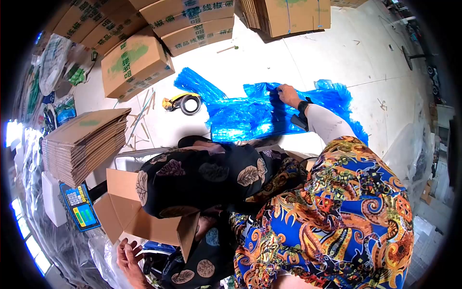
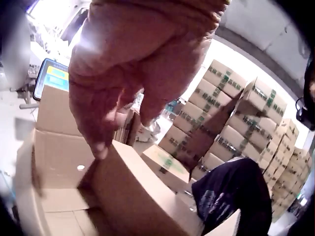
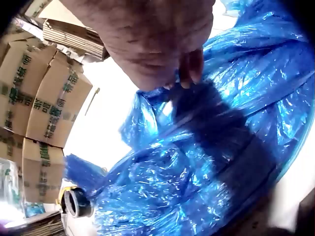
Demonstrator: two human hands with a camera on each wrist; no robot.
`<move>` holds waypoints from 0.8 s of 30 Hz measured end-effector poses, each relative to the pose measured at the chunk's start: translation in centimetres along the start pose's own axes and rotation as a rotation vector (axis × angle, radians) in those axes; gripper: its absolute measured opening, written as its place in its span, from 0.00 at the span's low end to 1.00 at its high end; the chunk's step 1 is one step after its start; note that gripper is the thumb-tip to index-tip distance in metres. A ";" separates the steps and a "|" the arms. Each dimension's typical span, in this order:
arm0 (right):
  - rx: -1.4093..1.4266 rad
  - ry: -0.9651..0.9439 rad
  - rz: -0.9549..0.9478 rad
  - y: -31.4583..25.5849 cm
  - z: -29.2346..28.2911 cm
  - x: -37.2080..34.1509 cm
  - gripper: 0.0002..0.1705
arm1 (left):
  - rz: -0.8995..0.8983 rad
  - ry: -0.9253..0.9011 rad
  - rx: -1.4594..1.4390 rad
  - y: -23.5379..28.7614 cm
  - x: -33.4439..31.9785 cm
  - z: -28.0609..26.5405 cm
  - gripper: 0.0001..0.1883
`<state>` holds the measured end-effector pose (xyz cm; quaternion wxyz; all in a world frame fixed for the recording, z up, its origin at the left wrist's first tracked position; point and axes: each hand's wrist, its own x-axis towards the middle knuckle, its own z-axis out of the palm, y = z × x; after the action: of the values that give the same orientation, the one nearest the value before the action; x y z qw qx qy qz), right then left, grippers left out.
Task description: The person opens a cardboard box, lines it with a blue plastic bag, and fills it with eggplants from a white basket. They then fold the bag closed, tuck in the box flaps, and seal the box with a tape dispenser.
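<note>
Crinkled blue plastic bags (image 1: 250, 118) lie in a loose pile on the pale floor. My right hand (image 1: 288, 95) is at the pile's far edge and pinches the thin blue film; in the right wrist view the fingers of that hand (image 3: 152, 44) curl down onto the plastic (image 3: 187, 172), and the palm hides part of the grip. Beside an open cardboard carton (image 1: 120, 207), my left hand (image 1: 129, 262) hangs with loosely bent fingers and nothing in them. The left wrist view shows this hand (image 2: 142, 54) above the carton's raised flaps (image 2: 133, 182).
A tape dispenser (image 1: 185, 103) lies left of the blue plastic. Flattened cartons (image 1: 86, 139) are stacked beside a scale's keypad display (image 1: 79, 206). Printed cartons (image 1: 137, 62) stand at the far left, with a bundle of flat cardboard (image 1: 298, 17) beyond. Scraps litter the floor.
</note>
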<state>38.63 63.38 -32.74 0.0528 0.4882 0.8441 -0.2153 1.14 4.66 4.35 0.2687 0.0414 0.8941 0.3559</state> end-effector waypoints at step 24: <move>1.722 -0.959 -0.290 -29.2 -16.5 -5.0 0.14 | 0.443 -0.148 -0.269 11.9 -2.0 11.6 0.18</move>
<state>18.49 53.69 -7.31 -0.0107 0.1134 0.3409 -0.9332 7.36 20.06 6.07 0.2520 0.2258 0.7858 0.5178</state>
